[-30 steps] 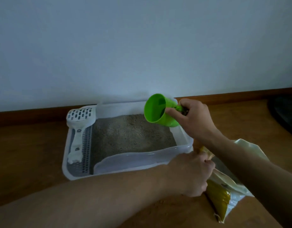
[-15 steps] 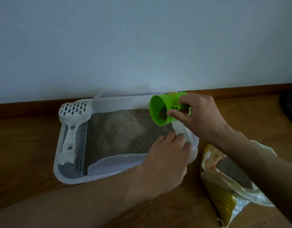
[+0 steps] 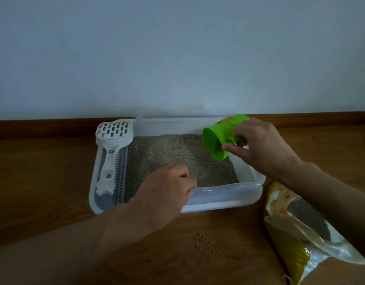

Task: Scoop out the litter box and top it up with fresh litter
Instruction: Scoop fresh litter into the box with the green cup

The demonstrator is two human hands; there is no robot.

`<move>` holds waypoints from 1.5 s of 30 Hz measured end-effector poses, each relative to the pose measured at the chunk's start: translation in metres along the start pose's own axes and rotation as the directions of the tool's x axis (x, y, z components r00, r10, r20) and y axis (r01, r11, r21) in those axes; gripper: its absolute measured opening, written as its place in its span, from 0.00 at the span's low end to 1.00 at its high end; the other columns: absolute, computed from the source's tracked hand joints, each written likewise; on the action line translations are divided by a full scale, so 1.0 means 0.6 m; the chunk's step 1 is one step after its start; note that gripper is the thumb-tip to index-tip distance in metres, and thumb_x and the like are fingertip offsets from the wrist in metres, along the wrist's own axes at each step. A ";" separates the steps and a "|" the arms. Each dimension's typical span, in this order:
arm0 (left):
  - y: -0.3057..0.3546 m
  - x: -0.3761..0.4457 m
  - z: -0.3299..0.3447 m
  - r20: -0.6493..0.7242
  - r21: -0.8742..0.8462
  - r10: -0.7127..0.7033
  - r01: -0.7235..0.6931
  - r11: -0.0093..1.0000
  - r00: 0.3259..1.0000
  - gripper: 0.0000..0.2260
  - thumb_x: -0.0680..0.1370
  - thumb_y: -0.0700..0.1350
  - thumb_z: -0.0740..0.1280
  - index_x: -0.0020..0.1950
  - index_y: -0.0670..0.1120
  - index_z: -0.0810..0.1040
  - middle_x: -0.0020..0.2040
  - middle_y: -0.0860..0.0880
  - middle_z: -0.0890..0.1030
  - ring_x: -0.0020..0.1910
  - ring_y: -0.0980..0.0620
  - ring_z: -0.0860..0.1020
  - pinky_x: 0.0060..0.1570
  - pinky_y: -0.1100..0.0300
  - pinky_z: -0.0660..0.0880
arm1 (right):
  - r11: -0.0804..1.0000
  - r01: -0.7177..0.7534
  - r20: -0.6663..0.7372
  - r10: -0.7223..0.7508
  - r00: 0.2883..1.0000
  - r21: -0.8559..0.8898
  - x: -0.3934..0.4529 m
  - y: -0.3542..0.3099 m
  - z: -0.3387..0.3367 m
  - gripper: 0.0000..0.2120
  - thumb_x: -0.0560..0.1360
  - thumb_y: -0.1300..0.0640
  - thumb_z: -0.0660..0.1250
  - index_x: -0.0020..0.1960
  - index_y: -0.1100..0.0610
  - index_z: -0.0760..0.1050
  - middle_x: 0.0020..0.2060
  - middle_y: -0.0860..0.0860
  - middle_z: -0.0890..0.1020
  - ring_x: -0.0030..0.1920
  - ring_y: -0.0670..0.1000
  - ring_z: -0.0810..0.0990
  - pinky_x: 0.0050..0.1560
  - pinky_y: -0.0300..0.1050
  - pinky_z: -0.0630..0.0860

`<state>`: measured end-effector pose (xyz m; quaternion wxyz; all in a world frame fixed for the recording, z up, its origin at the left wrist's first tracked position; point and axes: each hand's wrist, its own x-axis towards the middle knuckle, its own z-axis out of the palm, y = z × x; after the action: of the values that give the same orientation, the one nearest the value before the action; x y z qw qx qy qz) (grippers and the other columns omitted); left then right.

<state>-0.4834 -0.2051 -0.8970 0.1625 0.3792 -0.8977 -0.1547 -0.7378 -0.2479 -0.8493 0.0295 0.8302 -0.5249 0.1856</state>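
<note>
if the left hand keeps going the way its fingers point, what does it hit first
Most likely the litter in the litter box: the left hand reaches over the near wall, fingers aimed into the bed. Depth is unclear; they may already touch it.

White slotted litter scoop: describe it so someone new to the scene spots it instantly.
Find the translucent white plastic litter box against the wall. Along its left edge runs a grey perforated strip; the white slotted plastic scoop lies on it, head toward the wall. Untouched by either hand, unlike the green cup.
</note>
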 end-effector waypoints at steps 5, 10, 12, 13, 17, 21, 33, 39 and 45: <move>-0.006 -0.010 0.007 -0.050 -0.018 0.004 -0.005 1.000 0.999 0.01 0.76 0.43 0.72 0.48 0.48 0.82 0.45 0.52 0.75 0.47 0.52 0.75 0.42 0.53 0.79 | 0.995 0.078 0.002 -0.078 0.997 -0.062 0.001 -0.010 -0.001 0.16 0.68 0.53 0.78 0.35 0.55 0.70 0.32 0.49 0.70 0.36 0.53 0.70 0.38 0.47 0.69; -0.004 -0.008 0.010 -0.068 0.015 0.014 -0.013 1.000 0.998 0.01 0.77 0.44 0.70 0.46 0.49 0.80 0.44 0.54 0.73 0.44 0.54 0.73 0.42 0.57 0.77 | 0.987 0.115 -0.018 -0.117 0.993 -0.113 -0.002 -0.023 -0.015 0.16 0.66 0.53 0.79 0.35 0.56 0.71 0.32 0.51 0.74 0.37 0.56 0.73 0.38 0.50 0.71; -0.001 -0.008 0.009 -0.068 0.020 0.020 -0.019 1.000 0.997 0.02 0.76 0.43 0.71 0.45 0.50 0.79 0.43 0.54 0.73 0.44 0.55 0.73 0.40 0.59 0.76 | 0.984 0.117 -0.018 -0.120 0.993 -0.131 0.003 -0.023 -0.021 0.16 0.66 0.53 0.79 0.35 0.56 0.71 0.32 0.52 0.75 0.38 0.57 0.73 0.38 0.50 0.70; 0.000 -0.008 0.008 -0.069 0.016 0.019 -0.018 1.000 0.997 0.03 0.76 0.43 0.71 0.45 0.50 0.79 0.43 0.54 0.73 0.44 0.54 0.73 0.40 0.59 0.76 | 0.985 0.112 -0.022 -0.116 0.993 -0.135 0.005 -0.023 -0.023 0.16 0.67 0.53 0.78 0.35 0.55 0.71 0.32 0.52 0.75 0.38 0.57 0.73 0.38 0.50 0.71; 0.001 -0.009 0.008 -0.062 0.021 0.018 -0.017 1.000 0.998 0.04 0.76 0.43 0.72 0.45 0.50 0.78 0.44 0.54 0.72 0.44 0.54 0.73 0.39 0.57 0.78 | 0.985 0.102 -0.046 -0.110 0.993 -0.141 0.008 -0.026 -0.030 0.17 0.67 0.53 0.78 0.36 0.52 0.68 0.33 0.52 0.74 0.39 0.57 0.74 0.38 0.50 0.71; 0.000 -0.010 0.008 -0.063 0.019 0.025 -0.024 1.000 0.998 0.03 0.76 0.44 0.72 0.45 0.50 0.78 0.44 0.54 0.73 0.44 0.54 0.73 0.41 0.56 0.78 | 0.981 0.108 -0.083 -0.123 0.989 -0.163 0.007 -0.028 -0.034 0.16 0.67 0.53 0.78 0.36 0.55 0.70 0.33 0.52 0.74 0.40 0.58 0.74 0.39 0.47 0.68; 0.001 -0.011 0.010 -0.073 0.033 0.022 -0.020 0.999 0.997 0.04 0.75 0.44 0.72 0.45 0.51 0.77 0.43 0.55 0.71 0.43 0.55 0.73 0.40 0.58 0.78 | 0.971 0.130 -0.158 -0.164 0.974 -0.202 0.006 -0.036 -0.050 0.14 0.68 0.53 0.76 0.37 0.58 0.73 0.34 0.53 0.75 0.41 0.58 0.74 0.40 0.48 0.68; 0.001 -0.012 0.010 -0.069 0.031 0.024 -0.022 0.999 0.997 0.04 0.76 0.44 0.72 0.45 0.51 0.77 0.43 0.54 0.71 0.43 0.54 0.73 0.39 0.57 0.78 | 0.964 0.119 -0.179 -0.164 0.970 -0.239 0.005 -0.041 -0.049 0.14 0.69 0.53 0.76 0.37 0.58 0.73 0.35 0.53 0.75 0.41 0.59 0.75 0.40 0.49 0.68; 0.004 -0.012 0.009 -0.070 0.035 0.023 -0.020 0.999 0.997 0.04 0.75 0.44 0.72 0.45 0.51 0.78 0.43 0.55 0.72 0.43 0.55 0.73 0.40 0.59 0.78 | 0.978 0.112 -0.116 -0.133 0.984 -0.174 -0.007 -0.037 -0.038 0.15 0.67 0.53 0.78 0.35 0.57 0.72 0.33 0.52 0.75 0.40 0.57 0.74 0.40 0.49 0.70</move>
<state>-0.4821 -0.1975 -0.9019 0.1894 0.3774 -0.8979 -0.1243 -0.7262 -0.2289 -0.8265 0.1434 0.8422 -0.4833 0.1911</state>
